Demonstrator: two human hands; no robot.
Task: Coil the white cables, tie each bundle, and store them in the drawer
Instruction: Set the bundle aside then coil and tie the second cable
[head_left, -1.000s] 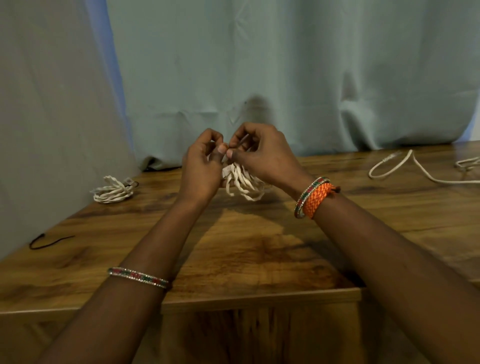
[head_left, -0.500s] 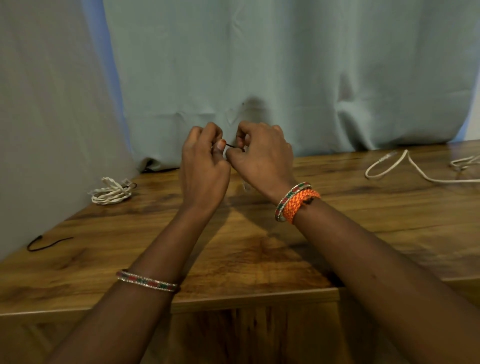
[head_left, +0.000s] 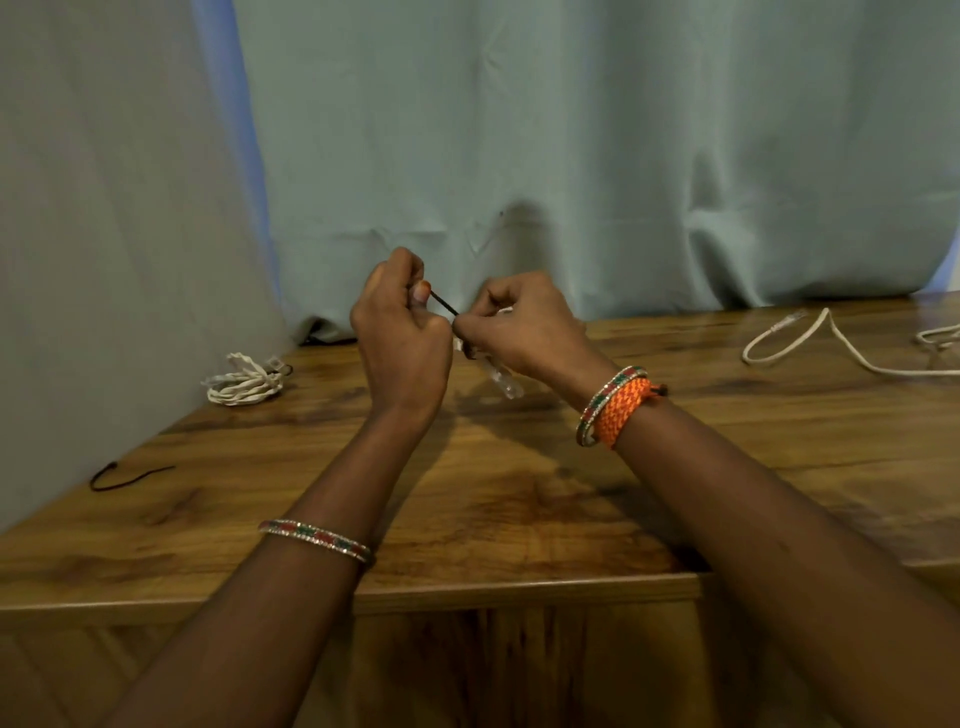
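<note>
Whereas half a second earlier the two hands met thumb to thumb and hid the cable, they now stand slightly apart above the wooden table (head_left: 519, 493), with a short black tie (head_left: 444, 303) stretched taut between them. The left hand (head_left: 402, 338) is a raised fist, pinching the upper end of the tie at the thumb tip. The right hand (head_left: 524, 325), fingers curled, pinches the lower end and holds the white cable bundle (head_left: 500, 376), of which only a pale, blurred end shows below the palm; a second earlier its loops hung plainly in view between the hands. The bundle is held in the air over the middle of the table, not resting on it. A tied white coil (head_left: 244, 382) lies at the far left, near the curtain (head_left: 571, 156), as before. A spare black tie (head_left: 124, 475) lies near the left edge. An uncoiled white cable (head_left: 810, 338) trails along the far right. An orange woven band (head_left: 621, 410) and a beaded bangle circle the right wrist.
</note>
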